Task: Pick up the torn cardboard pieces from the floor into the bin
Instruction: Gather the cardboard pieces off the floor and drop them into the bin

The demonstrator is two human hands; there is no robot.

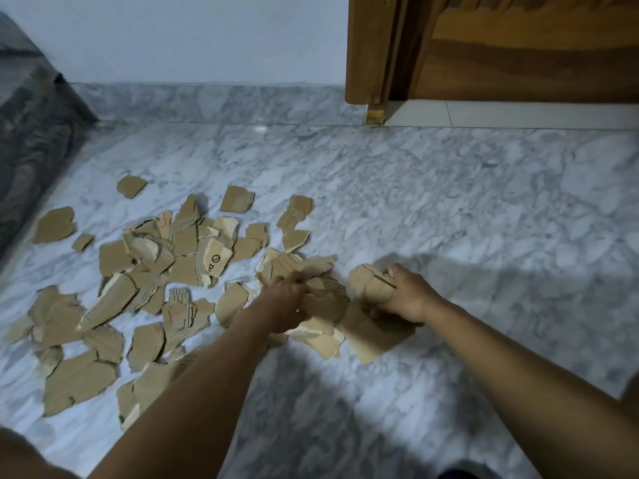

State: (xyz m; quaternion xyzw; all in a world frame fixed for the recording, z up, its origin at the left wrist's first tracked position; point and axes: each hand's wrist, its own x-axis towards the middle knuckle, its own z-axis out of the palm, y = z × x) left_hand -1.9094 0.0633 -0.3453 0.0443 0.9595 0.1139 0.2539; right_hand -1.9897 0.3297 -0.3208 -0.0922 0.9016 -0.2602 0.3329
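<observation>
Several torn brown cardboard pieces (138,271) lie scattered over the marble floor (449,219), mostly left of centre. My left hand (285,300) reaches into the right end of the heap, its fingers curled round a few pieces (297,264). My right hand (406,295) grips a folded cardboard piece (368,283) just to the right, above more pieces (373,337) lying flat on the floor. No bin is in view.
A dark fabric-covered piece of furniture (31,133) borders the floor at the left. A wooden door and frame (484,50) stand at the back right, above a pale threshold (518,114). A marble skirting (207,102) runs along the white wall.
</observation>
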